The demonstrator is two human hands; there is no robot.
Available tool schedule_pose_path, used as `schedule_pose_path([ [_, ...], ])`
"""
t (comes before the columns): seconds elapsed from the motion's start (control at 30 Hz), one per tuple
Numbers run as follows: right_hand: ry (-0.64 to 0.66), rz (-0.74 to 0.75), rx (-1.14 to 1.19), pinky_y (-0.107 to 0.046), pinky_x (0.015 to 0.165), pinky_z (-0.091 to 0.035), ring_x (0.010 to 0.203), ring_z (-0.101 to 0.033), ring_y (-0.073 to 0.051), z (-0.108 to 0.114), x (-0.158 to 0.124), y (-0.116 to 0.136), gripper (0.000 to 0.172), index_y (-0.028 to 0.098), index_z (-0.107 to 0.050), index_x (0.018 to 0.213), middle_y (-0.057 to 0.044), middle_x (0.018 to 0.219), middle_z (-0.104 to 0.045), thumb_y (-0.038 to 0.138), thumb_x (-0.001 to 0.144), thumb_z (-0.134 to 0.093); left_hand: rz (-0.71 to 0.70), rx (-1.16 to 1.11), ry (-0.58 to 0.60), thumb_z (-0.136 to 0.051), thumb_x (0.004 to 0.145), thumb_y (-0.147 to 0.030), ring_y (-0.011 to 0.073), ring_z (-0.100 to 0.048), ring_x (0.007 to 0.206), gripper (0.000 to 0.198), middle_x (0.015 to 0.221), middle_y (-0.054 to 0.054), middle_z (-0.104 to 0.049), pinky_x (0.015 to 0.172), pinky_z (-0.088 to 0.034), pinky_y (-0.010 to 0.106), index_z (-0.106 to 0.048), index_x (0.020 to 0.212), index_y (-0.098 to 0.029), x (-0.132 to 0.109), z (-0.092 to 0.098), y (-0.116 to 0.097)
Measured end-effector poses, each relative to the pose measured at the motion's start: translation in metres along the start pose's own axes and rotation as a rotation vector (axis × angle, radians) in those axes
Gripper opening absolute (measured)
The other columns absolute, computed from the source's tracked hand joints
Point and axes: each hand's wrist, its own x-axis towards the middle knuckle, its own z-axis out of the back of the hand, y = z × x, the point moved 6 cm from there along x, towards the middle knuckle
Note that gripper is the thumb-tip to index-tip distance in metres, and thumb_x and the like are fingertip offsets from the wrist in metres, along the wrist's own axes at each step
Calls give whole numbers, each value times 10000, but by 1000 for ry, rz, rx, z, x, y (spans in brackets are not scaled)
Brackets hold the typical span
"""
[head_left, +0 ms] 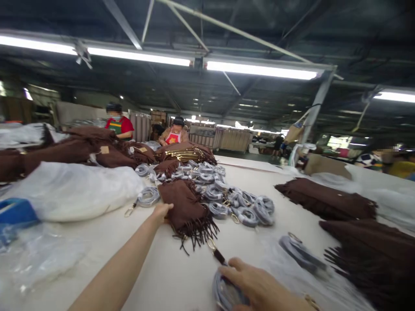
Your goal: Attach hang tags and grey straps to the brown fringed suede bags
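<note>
My left hand (163,212) pinches the near left edge of a brown fringed bag (183,204), which lies on the white table with its fringe toward me. At the lower middle, my right hand (256,278) is closed over a coiled grey strap (223,291) in clear wrapping. A gold clasp (211,244) on a short dark tab sticks out from this coil, close to the bag's fringe. Beyond and right of the bag lies a heap of similar coiled straps (246,214) with gold clasps. One more wrapped coil (148,196) sits left of the bag.
Brown fringed bags (81,147) are piled at the back left, behind a large white plastic bag (84,190). A blue container (17,211) stands at the left edge. More brown bags (327,201) and another strap (301,255) lie at right. Two co-workers (119,125) are across the table.
</note>
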Motion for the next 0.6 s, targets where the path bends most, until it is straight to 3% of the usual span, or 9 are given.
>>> schedule_pose_path([
  [0.1,61,-119,7,-411,977,-447,1162,-547,-340,-23,-3,-3,708,319,-559,1310,-125,1394,-490,261,642,-785,-67,-37,2,-568,934,-331,186,-643,914,305,1127,79,-629,771,-568,369,-567,1178,-148,12,-18,0],
  [0.17,84,-148,-20,-458,1011,-424,1241,-480,-366,-30,-3,-5,754,331,-519,1346,-129,1453,-426,260,646,-790,-137,-47,-8,-605,904,-285,201,-643,958,344,1179,98,-625,801,-562,375,-540,1215,-153,12,-17,-6],
  [0.27,86,-104,-105,-459,990,-454,1253,-470,-359,-34,1,-7,761,318,-494,1360,-128,1432,-447,255,657,-778,-253,-27,47,-685,772,-167,214,-651,992,471,1164,98,-669,852,-544,357,-533,1218,-164,-2,2,-23],
  [0.37,5,-66,-253,-429,906,-519,1161,-551,-340,-32,12,-16,607,293,-549,1294,-112,1333,-547,200,717,-714,-347,32,181,-667,647,-115,240,-657,991,485,1050,55,-724,910,-521,373,-615,1126,-172,-28,30,-44],
  [0.43,-101,-96,-393,-409,862,-541,1140,-576,-323,-25,25,-29,507,281,-563,1281,-110,1292,-589,105,806,-588,-476,201,270,-604,608,-91,256,-635,1027,467,1018,29,-727,962,-486,387,-667,1061,-185,-51,47,-60],
  [0.5,-216,-177,-530,-402,824,-553,1127,-591,-317,-14,39,-46,497,248,-583,1268,-132,1261,-613,13,850,-455,-700,536,286,-533,620,-74,252,-601,1060,464,1014,17,-707,992,-444,375,-697,1031,-212,-79,58,-76],
  [0.6,-304,-297,-600,-377,760,-560,1022,-644,-301,-1,55,-68,499,192,-665,1132,-152,1142,-666,-71,818,-381,-996,1096,143,-425,741,-61,214,-591,954,447,956,31,-639,874,-454,316,-708,1022,-263,-118,62,-91],
])
